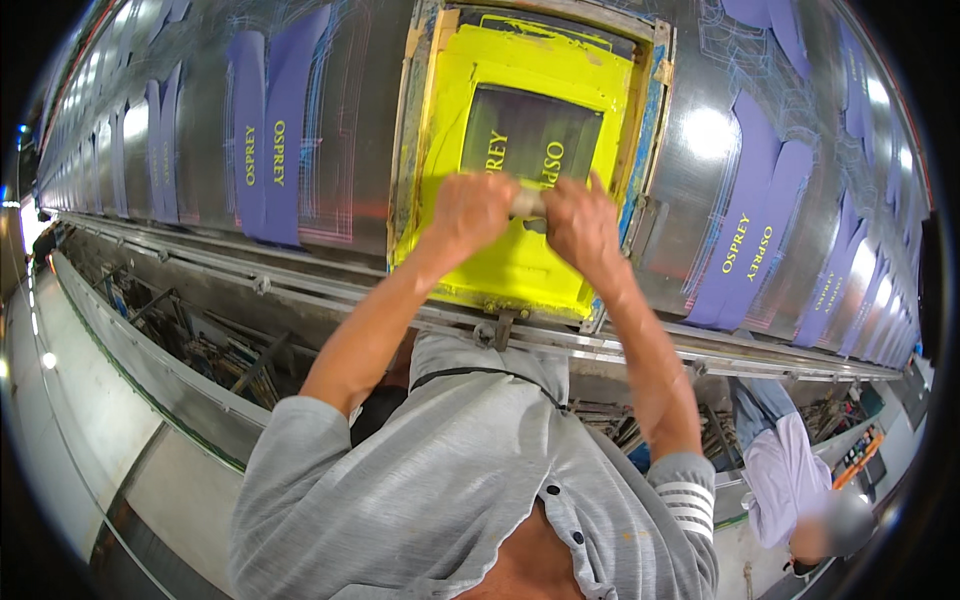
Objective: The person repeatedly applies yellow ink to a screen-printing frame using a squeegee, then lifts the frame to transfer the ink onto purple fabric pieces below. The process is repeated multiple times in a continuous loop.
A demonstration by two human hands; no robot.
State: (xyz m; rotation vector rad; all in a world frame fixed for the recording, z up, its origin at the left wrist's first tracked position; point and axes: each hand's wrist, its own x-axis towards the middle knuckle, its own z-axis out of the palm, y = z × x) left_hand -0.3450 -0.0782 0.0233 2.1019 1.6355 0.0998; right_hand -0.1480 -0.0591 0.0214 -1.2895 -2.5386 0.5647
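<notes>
A pale handle (528,204) is held between the left hand (473,213) and the right hand (582,228), both closed around it. Beneath the grip, a yellow-smeared frame (652,105) is set; to either side, purple cloth pieces (284,110) are laid on a dark table (365,110).

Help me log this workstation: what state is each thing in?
Table, shiny, line-marked
Beige handle, held two-handed
Left hand, closed on the handle
Right hand, closed on the handle
Framed screen, laid on the table
Yellow ink, smeared across the screen
Purple pieces, lying flat, printed in yellow
Grey shirt, open at neck
</notes>
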